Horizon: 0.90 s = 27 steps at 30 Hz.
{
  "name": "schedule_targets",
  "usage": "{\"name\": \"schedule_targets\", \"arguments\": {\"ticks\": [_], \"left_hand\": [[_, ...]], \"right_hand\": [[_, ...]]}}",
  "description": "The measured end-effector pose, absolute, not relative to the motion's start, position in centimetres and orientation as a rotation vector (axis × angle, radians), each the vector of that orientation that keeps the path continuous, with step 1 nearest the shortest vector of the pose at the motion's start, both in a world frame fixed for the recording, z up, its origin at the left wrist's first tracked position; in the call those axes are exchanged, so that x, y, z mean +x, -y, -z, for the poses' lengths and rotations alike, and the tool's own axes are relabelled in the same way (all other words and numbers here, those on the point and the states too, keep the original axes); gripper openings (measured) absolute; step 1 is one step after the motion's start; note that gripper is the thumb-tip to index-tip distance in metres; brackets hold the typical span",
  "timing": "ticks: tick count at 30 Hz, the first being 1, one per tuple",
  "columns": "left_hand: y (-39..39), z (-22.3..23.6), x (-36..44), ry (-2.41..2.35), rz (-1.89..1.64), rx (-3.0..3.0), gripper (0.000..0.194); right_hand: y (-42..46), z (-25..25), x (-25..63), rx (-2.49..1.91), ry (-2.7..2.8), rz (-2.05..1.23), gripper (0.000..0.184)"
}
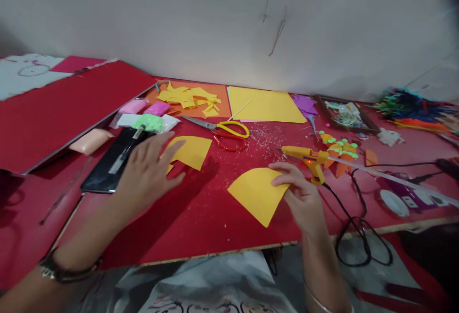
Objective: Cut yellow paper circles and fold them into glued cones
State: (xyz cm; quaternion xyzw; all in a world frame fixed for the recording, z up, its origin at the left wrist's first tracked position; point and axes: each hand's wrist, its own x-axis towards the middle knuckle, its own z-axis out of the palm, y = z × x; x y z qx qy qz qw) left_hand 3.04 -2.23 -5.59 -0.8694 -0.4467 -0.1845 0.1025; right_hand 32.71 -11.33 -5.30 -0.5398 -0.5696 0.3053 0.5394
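Observation:
Between the thumb and fingers of my right hand [299,191] is a yellow paper fan-shaped piece [258,192], held by its right corner above the red table. My left hand [148,165], fingers spread, hovers over or beside a second yellow paper piece [195,150]; I cannot tell whether it touches it. Scissors [229,129] with yellow and red handles lie behind the two pieces, blades pointing left. To the right of the held paper stands a yellow glue gun [308,157] with a long clear glue stick and a small lit orange light.
Yellow scraps [188,97] and yellow sheets [267,105] lie at the back. A phone [103,169] with a pen on it and clay packets [148,122] are at left, beside a red board [71,107]. Black cables [358,227] loop over the right front edge near a power strip [412,196].

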Motion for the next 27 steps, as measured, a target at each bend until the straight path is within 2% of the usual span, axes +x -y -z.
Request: {"name": "schedule_targets", "arguments": {"ticks": [2, 4, 13, 16, 20, 22, 27], "left_hand": [[3.4, 6.2, 4.6, 1.085, 0.514, -2.724, 0.066], [4.6, 6.5, 6.2, 0.890, 0.536, -2.885, 0.068], [6.1, 5.5, 9.1, 0.421, 0.849, -2.929, 0.038], [5.9, 4.7, 8.7, 0.408, 0.858, -2.843, 0.026], [5.3, 5.2, 8.0, 0.422, 0.770, -2.768, 0.029], [5.0, 6.0, 7.7, 0.467, 0.620, -2.818, 0.030], [4.5, 7.7, 7.2, 0.400, 0.182, -2.998, 0.027]], "right_hand": [[11.4, 5.5, 32.1, -1.218, 1.342, -0.860, 0.009], [11.5, 5.9, 31.5, -1.161, 1.298, -0.943, 0.009], [11.6, 6.9, 29.6, -0.986, 1.020, -1.221, 0.007], [11.3, 6.9, 29.9, -1.113, 1.180, -1.064, 0.012], [11.2, 6.5, 30.8, -1.406, 1.398, -0.569, 0.026], [11.6, 6.3, 31.0, -1.461, 1.431, -0.381, 0.026], [12.8, 6.6, 30.7, -1.493, 1.813, -0.367, 0.018]]}}
